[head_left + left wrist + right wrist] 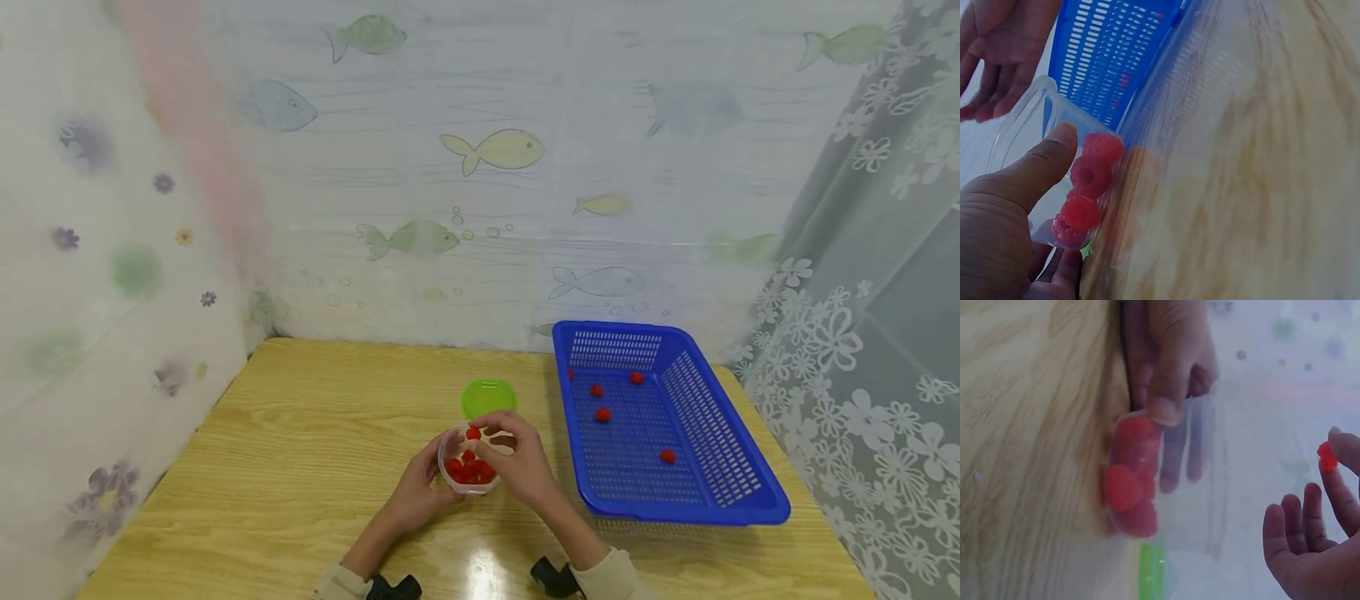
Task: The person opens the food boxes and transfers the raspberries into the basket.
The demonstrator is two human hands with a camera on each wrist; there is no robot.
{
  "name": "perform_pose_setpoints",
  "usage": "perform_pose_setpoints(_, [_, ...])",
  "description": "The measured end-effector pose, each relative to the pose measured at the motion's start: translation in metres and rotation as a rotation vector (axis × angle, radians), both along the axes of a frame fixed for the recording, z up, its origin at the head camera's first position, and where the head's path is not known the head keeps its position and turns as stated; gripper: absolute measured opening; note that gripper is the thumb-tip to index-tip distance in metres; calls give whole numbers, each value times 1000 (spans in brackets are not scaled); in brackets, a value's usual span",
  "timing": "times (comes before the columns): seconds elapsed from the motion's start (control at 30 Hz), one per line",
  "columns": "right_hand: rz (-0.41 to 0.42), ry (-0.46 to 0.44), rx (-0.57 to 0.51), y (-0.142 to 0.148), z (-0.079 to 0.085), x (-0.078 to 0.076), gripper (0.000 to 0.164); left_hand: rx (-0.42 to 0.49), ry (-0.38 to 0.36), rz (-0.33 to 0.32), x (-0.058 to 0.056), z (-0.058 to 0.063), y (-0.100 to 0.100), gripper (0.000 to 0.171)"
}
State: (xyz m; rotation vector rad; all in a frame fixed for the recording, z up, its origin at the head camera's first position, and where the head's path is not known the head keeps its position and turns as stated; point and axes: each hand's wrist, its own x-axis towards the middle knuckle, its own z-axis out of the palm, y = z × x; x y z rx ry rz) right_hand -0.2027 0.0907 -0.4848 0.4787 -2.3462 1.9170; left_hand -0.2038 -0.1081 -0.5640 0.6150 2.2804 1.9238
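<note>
My left hand [422, 492] grips a clear plastic container [444, 468] by its side, thumb on the near wall in the left wrist view and fingers round the far side. Several red raspberries [1092, 177] lie in its bottom. Between thumb and index finger, my right hand [527, 471] pinches one raspberry [1327, 456] over the container's open top; its other fingers are spread loosely in the right wrist view. Just behind the container lies a bright green lid [488, 398].
A blue plastic basket [678, 512] with slotted walls stands to the right on the wooden table [300, 433]. Several raspberries [603, 414] are scattered over its floor. Behind the table hangs a fish-patterned curtain [495, 150].
</note>
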Motion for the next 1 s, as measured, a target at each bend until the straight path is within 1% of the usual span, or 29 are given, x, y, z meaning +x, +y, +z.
perform_pose_setpoints(0.1, [29, 2, -22, 2, 8, 5, 24, 3, -7, 6, 0, -1, 0, 91])
perform_pose_setpoints(0.17, [44, 20, -35, 3, 12, 8, 23, 12, -10, 5, 0, -1, 0, 91])
perform_pose_setpoints(0.3, [71, 82, -47, 6, 20, 14, 22, 20, -3, -3, -1, -3, -1, 90])
perform_pose_setpoints(0.43, [99, 134, -41, 9, 28, 20, 21, 18, -3, -11, -1, -5, -1, 90])
perform_pose_setpoints(0.53, [113, 154, -21, 14, 36, 23, 21, 13, -7, -14, -1, -5, -1, 92])
perform_pose_setpoints(0.77, [116, 159, 33, 31, 59, 28, 20, 15, -6, -23, -2, -5, -2, 93])
perform_pose_setpoints(1.0, [158, 151, 69, 55, 79, 29, 18, 19, -16, -23, -1, -4, -2, 93])
